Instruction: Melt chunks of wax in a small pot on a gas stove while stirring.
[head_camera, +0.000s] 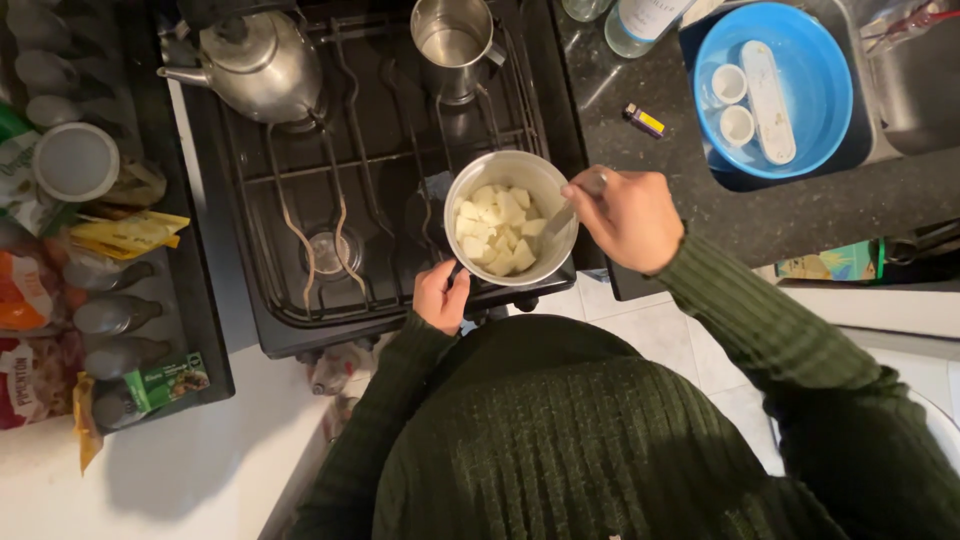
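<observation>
A small steel saucepan (556, 180) sits on the front right burner of a black gas stove (300, 230), filled with pale cut chunks (497, 228). My left hand (441, 297) grips the pan's handle at its near side. My right hand (627, 217) is closed on a metal spoon (565, 212) whose bowl dips into the chunks at the pan's right side. Both arms wear a dark green ribbed sweater.
A steel kettle (252, 62) stands on the back left burner, a steel cup (455, 42) on the back right. On the dark counter to the right are a blue bowl (815, 60) holding white pieces and a small lighter (645, 120). Food packets and jars (75, 160) crowd the left.
</observation>
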